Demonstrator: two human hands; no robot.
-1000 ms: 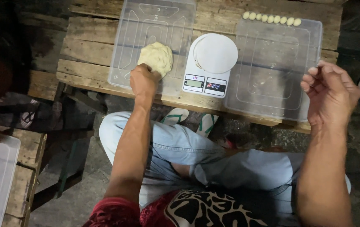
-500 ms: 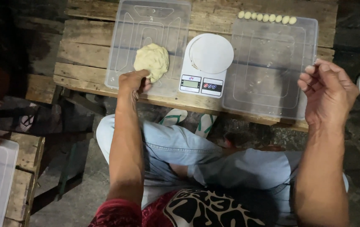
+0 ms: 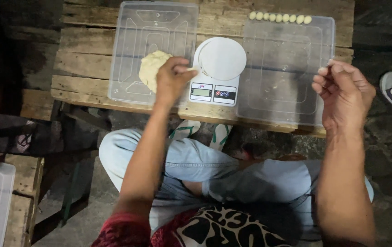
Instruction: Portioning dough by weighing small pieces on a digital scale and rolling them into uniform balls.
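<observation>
Since 0.5 s ago, left hand (image 3: pixel 172 78) has lifted off the dough lump (image 3: pixel 151 68) w/ fingers pinched on a small torn bit, toward the white scale (image 3: pixel 218 68). Dough sits in left clear tray (image 3: pixel 127 50) on wooden table (image 3: pixel 81 68). Right hand (image 3: pixel 344 91), fingers narrow, pinches another bit over right tray (image 3: pixel 287 105), a row of dough balls (image 3: pixel 279 18) at its far edge.

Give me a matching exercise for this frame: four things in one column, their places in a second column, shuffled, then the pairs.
Things:
1. dough lump
2. row of small dough pieces
3. kitchen scale
4. left hand

Places:
A. between the two clear trays
B. far edge of the right clear tray
C. in the left clear tray
D. reaching from the dough lump toward the scale, a small bit pinched in the fingers

Pairs: 1-C, 2-B, 3-A, 4-D
</observation>
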